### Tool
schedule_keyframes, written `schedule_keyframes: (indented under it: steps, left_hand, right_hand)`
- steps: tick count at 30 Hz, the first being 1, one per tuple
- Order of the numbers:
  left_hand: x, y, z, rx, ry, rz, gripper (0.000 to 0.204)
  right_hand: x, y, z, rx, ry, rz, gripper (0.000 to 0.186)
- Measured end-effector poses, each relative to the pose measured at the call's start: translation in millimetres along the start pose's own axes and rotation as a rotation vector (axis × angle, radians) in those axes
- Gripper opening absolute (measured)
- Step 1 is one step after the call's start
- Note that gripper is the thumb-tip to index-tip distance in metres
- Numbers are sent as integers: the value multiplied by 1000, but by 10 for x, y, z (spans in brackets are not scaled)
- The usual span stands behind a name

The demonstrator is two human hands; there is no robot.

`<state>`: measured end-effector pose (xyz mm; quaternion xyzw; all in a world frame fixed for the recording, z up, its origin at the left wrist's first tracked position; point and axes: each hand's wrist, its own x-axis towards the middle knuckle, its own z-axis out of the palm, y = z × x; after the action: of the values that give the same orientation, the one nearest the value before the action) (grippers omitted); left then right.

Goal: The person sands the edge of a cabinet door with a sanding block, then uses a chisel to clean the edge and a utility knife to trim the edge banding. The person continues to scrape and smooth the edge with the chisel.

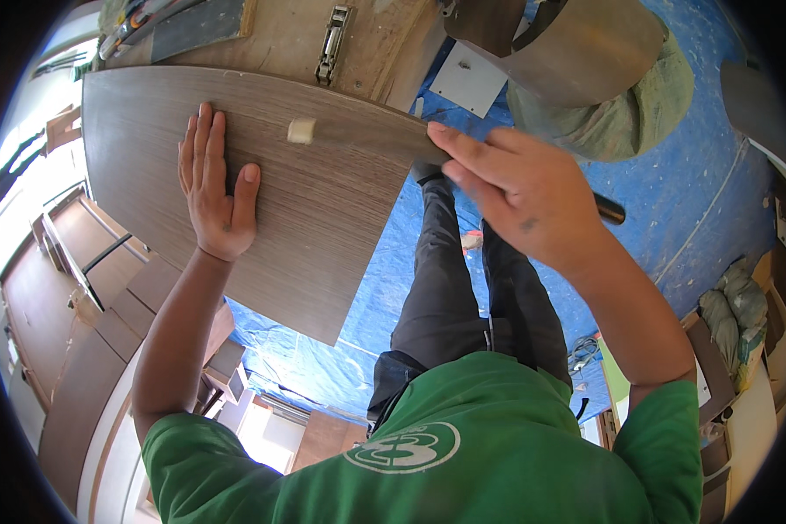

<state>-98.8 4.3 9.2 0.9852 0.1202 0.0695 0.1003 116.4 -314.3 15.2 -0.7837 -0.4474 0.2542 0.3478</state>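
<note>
My left hand [215, 188] lies flat on a brown wood-grain board [314, 210], fingers stretched out and thumb apart. At the board's far right corner, my right hand [519, 192] is closed round a dark-handled tool [611, 209], whose rounded handle end sticks out behind the hand. Motion blur and my fingers hide the tool's front part, so its exact kind is unclear. A blurred brown strip [367, 138] runs along the board's far edge to my right fingertips. At the strip's left end is a small cream-coloured patch [301, 131].
Beyond the board, a wooden work surface [279, 44] holds a metal hinge-like fitting [332, 44] and a dark flat panel [202, 31]. Curved brown pieces [585, 52] rest on a greenish sack [602, 122] at far right. Paint-spotted blue sheeting [672, 196] covers the floor.
</note>
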Motion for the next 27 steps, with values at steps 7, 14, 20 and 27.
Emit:
schedule_keyframes:
  steps: [7, 14, 20, 27]
  left_hand:
    - [-21, 41, -9, 6, 2, -23, 64]
    - [-1, 40, -25, 17, 12, -37, 65]
    - [-54, -14, 38, 44, 56, -28, 64]
    - [-59, -64, 98, 60, 94, 2, 62]
  right_hand:
    - [-249, 68, -166, 167, 189, 199, 43]
    - [-669, 114, -9, 320, 99, 239, 52]
    - [-850, 118, 296, 211, 83, 53, 63]
    - [-336, 221, 415, 99, 204, -92, 53]
